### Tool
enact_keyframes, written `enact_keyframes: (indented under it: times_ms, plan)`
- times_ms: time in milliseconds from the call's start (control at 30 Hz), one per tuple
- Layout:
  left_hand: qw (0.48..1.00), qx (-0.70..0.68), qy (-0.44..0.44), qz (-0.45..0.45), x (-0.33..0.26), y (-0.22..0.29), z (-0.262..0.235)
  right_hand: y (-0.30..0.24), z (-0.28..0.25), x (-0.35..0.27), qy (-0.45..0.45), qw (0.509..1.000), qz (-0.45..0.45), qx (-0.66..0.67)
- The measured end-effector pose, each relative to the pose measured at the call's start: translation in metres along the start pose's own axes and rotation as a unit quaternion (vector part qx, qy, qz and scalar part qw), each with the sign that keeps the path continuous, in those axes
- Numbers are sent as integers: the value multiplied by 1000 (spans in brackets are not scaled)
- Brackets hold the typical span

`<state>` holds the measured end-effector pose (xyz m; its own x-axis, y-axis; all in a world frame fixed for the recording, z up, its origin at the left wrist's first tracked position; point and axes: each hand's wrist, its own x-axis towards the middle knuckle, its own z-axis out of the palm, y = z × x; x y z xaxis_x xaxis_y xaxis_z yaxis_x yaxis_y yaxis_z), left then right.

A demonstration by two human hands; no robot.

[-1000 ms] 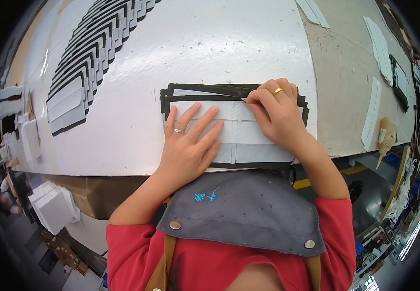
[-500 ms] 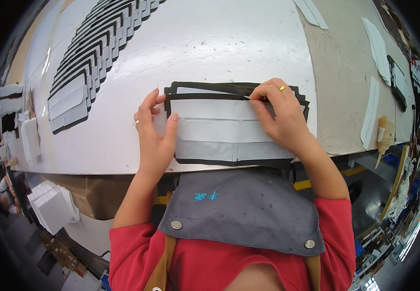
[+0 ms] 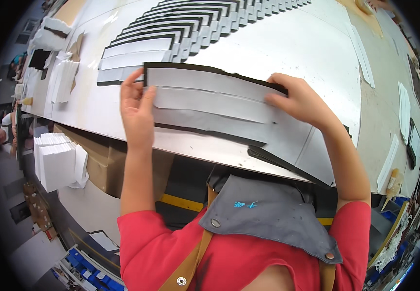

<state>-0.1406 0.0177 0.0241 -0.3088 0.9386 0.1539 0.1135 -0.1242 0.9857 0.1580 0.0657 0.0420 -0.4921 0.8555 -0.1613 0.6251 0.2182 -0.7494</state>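
A grey slotted panel with black edges (image 3: 205,104) is held up slightly tilted over the front of the table. My left hand (image 3: 138,111) grips its left end, thumb on the front face and fingers behind. At the upper right corner, my right hand (image 3: 299,99) pinches the same panel, thumb in front. Below and to the right lies a small stack of similar panels (image 3: 312,153), partly covered by the held panel and my right forearm. Farther off, a long row of overlapping panels (image 3: 135,58) runs from the left toward the back right.
White stacked sheets (image 3: 57,162) and a brown carton (image 3: 104,167) stand below the table's left front edge. On the right are white strips (image 3: 360,53) and a bottle with a pointed nozzle (image 3: 392,185). Another person (image 3: 8,128) is at the far left.
The top panel has been lifted off the stack and moved left toward the row. My left hand, open before, now grips its end. The view has turned left.
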Motion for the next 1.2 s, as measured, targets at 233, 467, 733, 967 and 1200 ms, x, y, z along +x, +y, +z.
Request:
enact_keyframes:
  times_ms: [233,467,733,967,1200]
  plan:
    - [976,171,116,71,86,-32,-99,-35,59,121,48,972,-7,230]
    - [911,371,159,88,167,-67,-172,-79,105,190,76,940,-7,334]
    - [889,431,145,61,182,-89,-172,-88,107,195,72,981,15,179]
    - [891,422,152,69,187,-99,-173,-75,120,206,154,983,-68,70]
    - [881,443,151,66,190,-104,-175,-78,118,204,160,984,-67,45]
